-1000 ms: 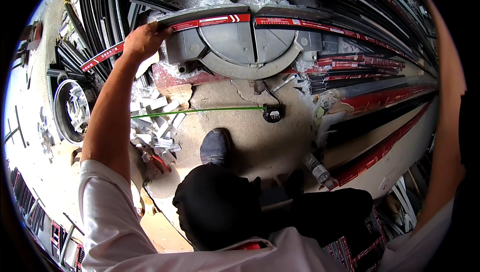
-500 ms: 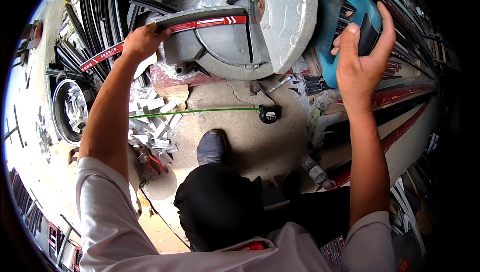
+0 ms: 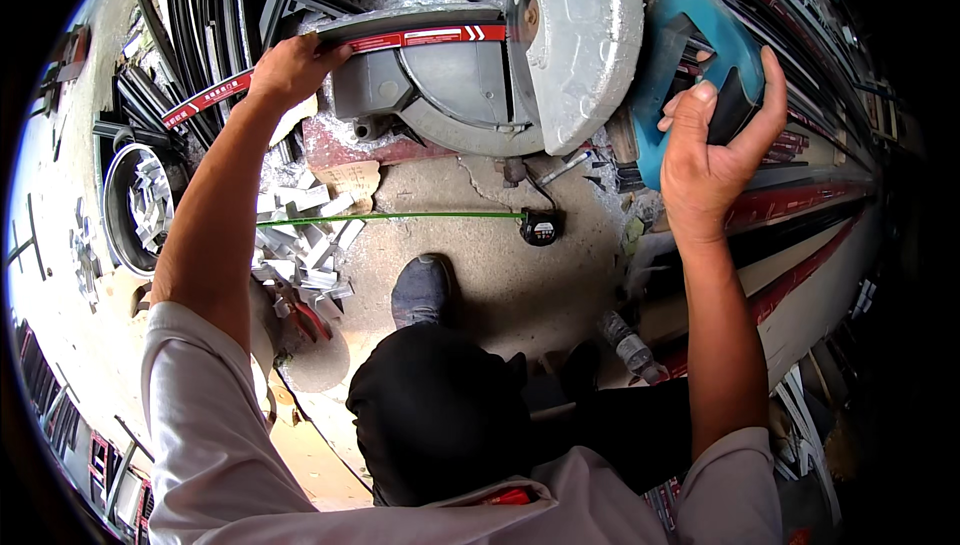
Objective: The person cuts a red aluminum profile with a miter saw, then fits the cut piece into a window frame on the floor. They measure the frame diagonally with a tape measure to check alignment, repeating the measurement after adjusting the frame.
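On the grey base of a miter saw [image 3: 455, 85] lies a long dark profile strip with a red label band [image 3: 440, 36]. My left hand [image 3: 292, 72] is closed around this strip, left of the blade guard [image 3: 590, 45], pressing it at the saw's back edge. The strip's left end sticks out past my wrist. My right hand [image 3: 712, 160] is wrapped about the saw's teal handle [image 3: 662, 135], with fingers passing through its opening and the index finger along the outer side. The guard hides the blade's cutting edge.
A tape measure [image 3: 540, 228] lies on the floor with its green blade pulled out leftward. White offcuts [image 3: 310, 245] are heaped beside a round bin [image 3: 128, 215]. Red-handled pliers [image 3: 306, 317], a plastic bottle [image 3: 635, 350] and bundled dark profiles [image 3: 205, 35] lie around.
The saw's handle and guard have come slightly lower, with my right hand and its index finger moving down along with them. My left hand keeps its hold on the strip.
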Available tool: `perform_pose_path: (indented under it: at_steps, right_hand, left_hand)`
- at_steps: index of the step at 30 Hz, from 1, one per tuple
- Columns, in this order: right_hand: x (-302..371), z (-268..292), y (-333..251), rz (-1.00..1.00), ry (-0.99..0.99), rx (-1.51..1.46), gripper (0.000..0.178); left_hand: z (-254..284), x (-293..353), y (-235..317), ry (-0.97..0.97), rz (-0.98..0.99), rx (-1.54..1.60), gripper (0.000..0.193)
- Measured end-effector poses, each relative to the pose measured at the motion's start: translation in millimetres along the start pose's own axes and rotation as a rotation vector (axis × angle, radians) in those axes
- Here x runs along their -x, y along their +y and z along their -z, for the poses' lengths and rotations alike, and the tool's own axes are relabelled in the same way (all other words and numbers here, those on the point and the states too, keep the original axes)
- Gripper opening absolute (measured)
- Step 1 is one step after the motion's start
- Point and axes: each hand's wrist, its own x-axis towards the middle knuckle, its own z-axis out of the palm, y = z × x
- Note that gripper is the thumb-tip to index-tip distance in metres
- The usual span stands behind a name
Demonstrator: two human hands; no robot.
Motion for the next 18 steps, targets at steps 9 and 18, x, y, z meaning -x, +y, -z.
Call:
perform_pose_path:
  at_steps: [9, 18]
  right_hand:
    - [-0.5, -0.3, -2.8, -0.018, -0.007, -0.005, 0.061]
    - [-1.0, -0.9, -3.7, -0.012, -0.012, -0.052, 0.059]
  left_hand:
    - [-2.5, -3.0, -2.1, -0.01, 0.0, -0.011, 0.06]
    - [13.4, 3.5, 11.9, -0.074, -0.006, -0.014, 0.066]
